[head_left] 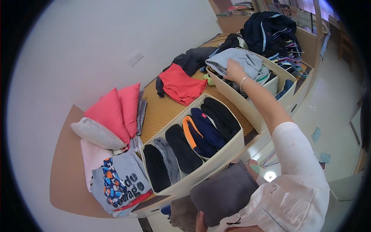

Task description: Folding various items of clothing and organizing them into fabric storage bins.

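Note:
My right hand reaches to the far storage box, its fingers closed on a light grey garment heaped on the clothes there. Low in the view, my left hand grips the edge of a folded dark grey garment held against my front. Part of a brownish cloth shows beside it. Between my arms and the wall stands a cream fabric box with a row of folded clothes: black pieces, a grey one, and a navy one with orange trim.
A red garment and dark clothes lie on the woven bed mat. Pink cushions and a grey printed shirt are at left. A dark jacket and several hangers pile up at the far end. Small items lie on the floor.

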Action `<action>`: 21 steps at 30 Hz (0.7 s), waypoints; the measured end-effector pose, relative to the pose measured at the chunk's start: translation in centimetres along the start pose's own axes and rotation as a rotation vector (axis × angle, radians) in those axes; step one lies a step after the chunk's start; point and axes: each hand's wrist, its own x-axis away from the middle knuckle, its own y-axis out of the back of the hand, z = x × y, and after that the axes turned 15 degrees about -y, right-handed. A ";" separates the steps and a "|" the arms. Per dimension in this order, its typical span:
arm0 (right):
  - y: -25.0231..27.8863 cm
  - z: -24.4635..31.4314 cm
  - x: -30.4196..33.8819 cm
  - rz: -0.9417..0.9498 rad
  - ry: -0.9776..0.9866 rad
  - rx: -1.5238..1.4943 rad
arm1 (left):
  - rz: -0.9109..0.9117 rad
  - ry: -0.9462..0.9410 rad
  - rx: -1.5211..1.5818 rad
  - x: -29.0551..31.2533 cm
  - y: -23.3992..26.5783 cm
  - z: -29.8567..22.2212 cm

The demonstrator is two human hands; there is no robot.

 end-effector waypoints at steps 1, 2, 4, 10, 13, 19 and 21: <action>-0.3 0.8 0.4 -0.039 -0.067 0.033 | -0.019 -0.005 -0.016 0.4 0.2 0.3; -1.3 0.5 0.1 -0.111 -0.076 0.048 | -0.021 0.002 -0.027 0.4 -0.1 0.1; -3.2 0.4 -0.3 -0.249 -0.080 0.081 | -0.026 0.013 -0.042 0.6 -0.1 0.1; 0.0 -3.1 -4.9 0.070 -0.080 -0.212 | -0.012 -0.010 -0.081 0.3 0.8 0.5; 4.2 -5.9 -6.8 -0.078 -0.236 -0.389 | 0.043 -0.156 -0.160 -1.0 2.3 0.6; 18.3 -6.8 -2.4 0.437 -0.321 -1.385 | -0.302 -0.525 0.061 -1.6 3.5 -4.8; 22.4 -6.3 0.7 0.594 -0.294 -1.417 | -0.246 -0.714 -0.054 -1.6 1.6 -8.4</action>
